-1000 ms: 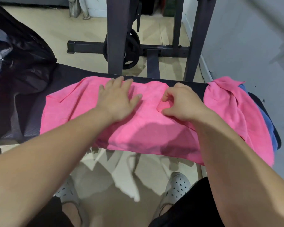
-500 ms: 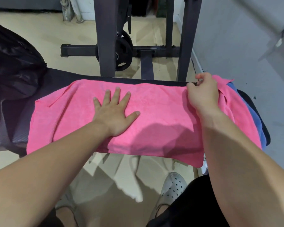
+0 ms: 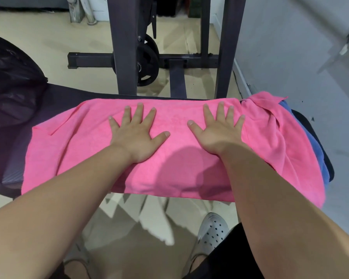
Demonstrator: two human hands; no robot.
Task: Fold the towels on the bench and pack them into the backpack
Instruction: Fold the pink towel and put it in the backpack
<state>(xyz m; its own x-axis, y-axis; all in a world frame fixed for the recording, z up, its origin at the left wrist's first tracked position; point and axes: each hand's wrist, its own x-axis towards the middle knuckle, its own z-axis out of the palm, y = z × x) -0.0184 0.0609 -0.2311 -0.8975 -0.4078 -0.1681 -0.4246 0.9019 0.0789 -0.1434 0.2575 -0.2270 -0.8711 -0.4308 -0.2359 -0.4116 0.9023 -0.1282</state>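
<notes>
The right hand (image 3: pixel 218 133), which half a second ago was pinching the far right edge of the pink towel (image 3: pixel 85 150), is now pressing flat beside the left hand (image 3: pixel 136 135), both with fingers spread. The towel is lying across the middle of the bench (image 3: pixel 69 97). The black backpack (image 3: pixel 10 77) is sitting at the bench's left end, its inside hidden.

Flat pink terry towel (image 3: pixel 89 150) spread lengthwise on the black padded bench (image 3: pixel 69 103), with its near edge hanging over the bench's front side. Left hand (image 3: pixel 135 135) and right hand (image 3: pixel 218 135) lie flat on this towel, side by side and apart. At the bench's right end, a crumpled pink towel (image 3: pixel 270 121) lies over a blue towel (image 3: pixel 314 150) and touches the flat one. Black fabric backpack (image 3: pixel 12 77) at the bench's left end. Behind the bench stands a dark steel rack (image 3: pixel 125 47), with a round black weight plate (image 3: pixel 147 59) beside its left upright. Grey perforated clog (image 3: pixel 214 232) on the floor below the near edge
</notes>
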